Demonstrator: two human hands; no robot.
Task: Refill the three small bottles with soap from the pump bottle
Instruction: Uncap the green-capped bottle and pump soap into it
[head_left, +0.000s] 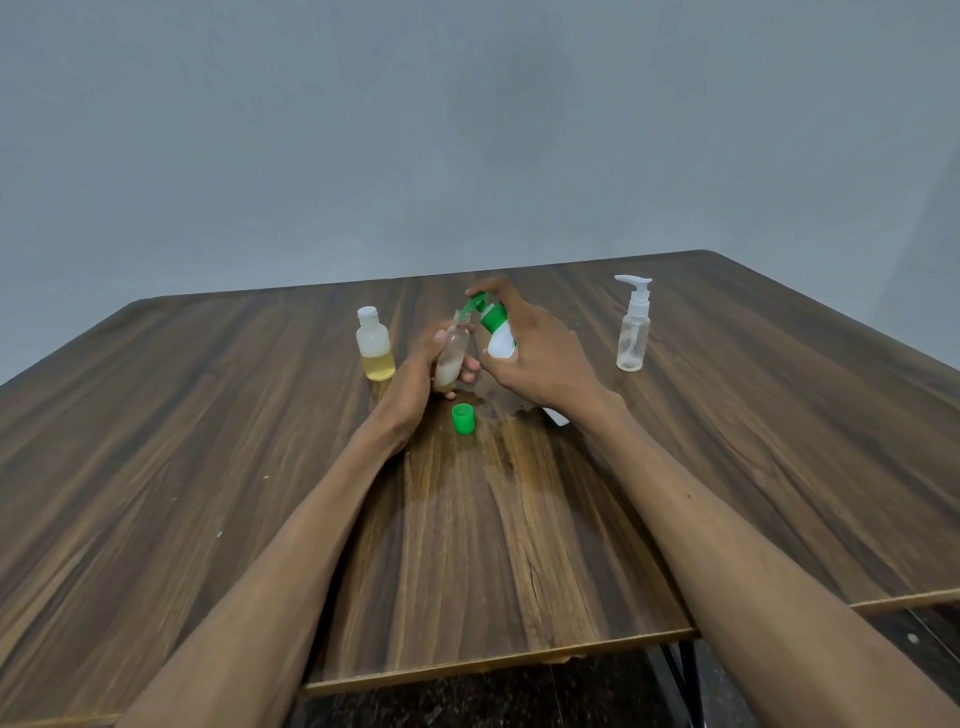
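Head view shows the left hand (415, 374) gripping a small clear bottle (451, 358) tilted above the bench (208, 441), while the right hand's (540, 358) fingers wrap the green-topped pump bottle (497, 332), spout at its mouth. Both look light and stiff (probably slick with soap), so I judge a mid-body hold safest.

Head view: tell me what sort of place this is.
Probably a plain indoor room, with nothing marking it as a kitchen or bathroom: a wood-grain table stands against a bare grey wall, holding only small bottles such as a clear pump bottle.
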